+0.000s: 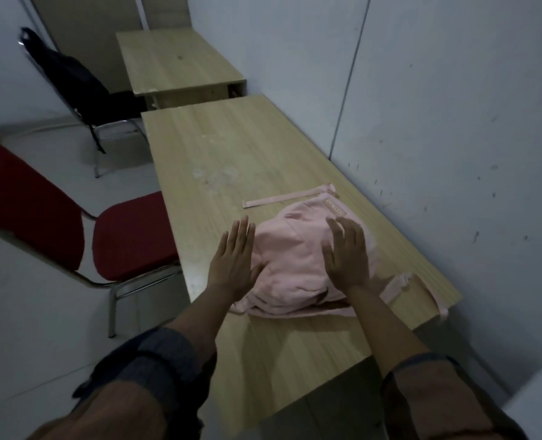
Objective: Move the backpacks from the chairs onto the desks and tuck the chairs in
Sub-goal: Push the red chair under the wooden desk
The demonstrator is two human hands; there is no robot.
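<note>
A pink backpack lies flat on the near wooden desk, its straps spread toward the wall. My left hand hovers open at its left side, fingers straight. My right hand is spread open just over its top; whether it touches the fabric I cannot tell. A red chair stands pulled out at the left of this desk, seat bare. Farther back, a black backpack rests on a black chair beside the far desk.
A grey-white wall runs along the right side of both desks. Pale floor lies to the left around the chairs. A white box corner shows at the lower right. A tall brown panel stands behind the far chair.
</note>
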